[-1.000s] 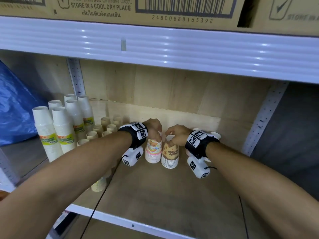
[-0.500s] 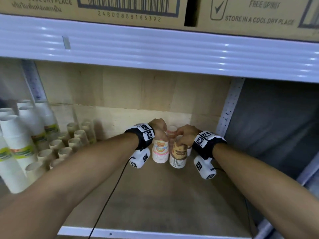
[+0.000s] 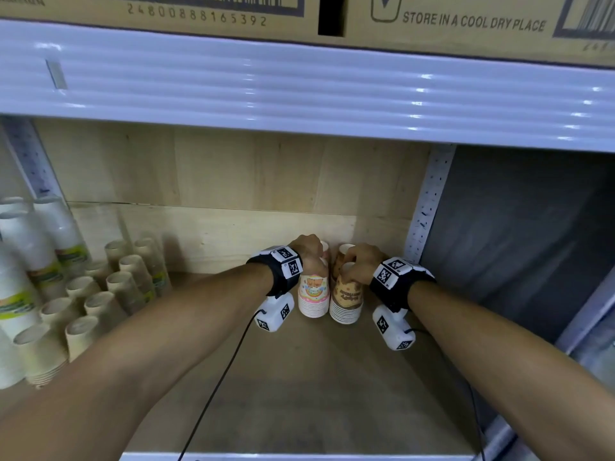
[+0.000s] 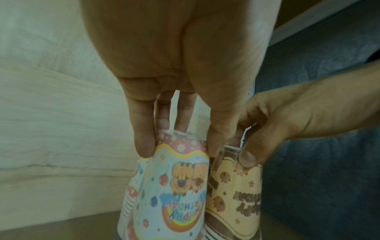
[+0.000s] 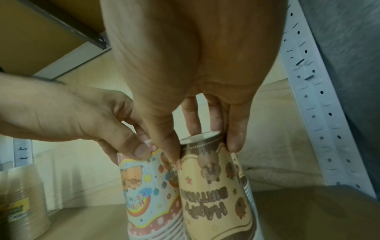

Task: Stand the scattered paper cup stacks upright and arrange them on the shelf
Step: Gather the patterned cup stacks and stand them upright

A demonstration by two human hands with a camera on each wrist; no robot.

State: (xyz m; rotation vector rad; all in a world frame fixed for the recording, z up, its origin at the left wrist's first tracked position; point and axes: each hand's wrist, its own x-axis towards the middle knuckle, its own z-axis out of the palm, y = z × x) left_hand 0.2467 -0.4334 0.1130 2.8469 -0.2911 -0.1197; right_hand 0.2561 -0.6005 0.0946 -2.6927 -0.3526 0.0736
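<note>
Two upside-down birthday cup stacks stand side by side on the wooden shelf, near its back right corner. My left hand pinches the top of the pink-and-blue stack from above. My right hand grips the top of the brown-and-cream stack the same way. Two more printed stacks stand just behind, mostly hidden by my hands.
Plain kraft cup stacks and tall white wrapped stacks fill the shelf's left end. A perforated white upright stands just right of the cups. The white beam of the shelf above hangs overhead with cartons on it.
Both hands have slid the two printed stacks right and back toward the corner upright, keeping their grip. The head view has shifted right, so the left-hand stacks sit nearer the frame edge.
</note>
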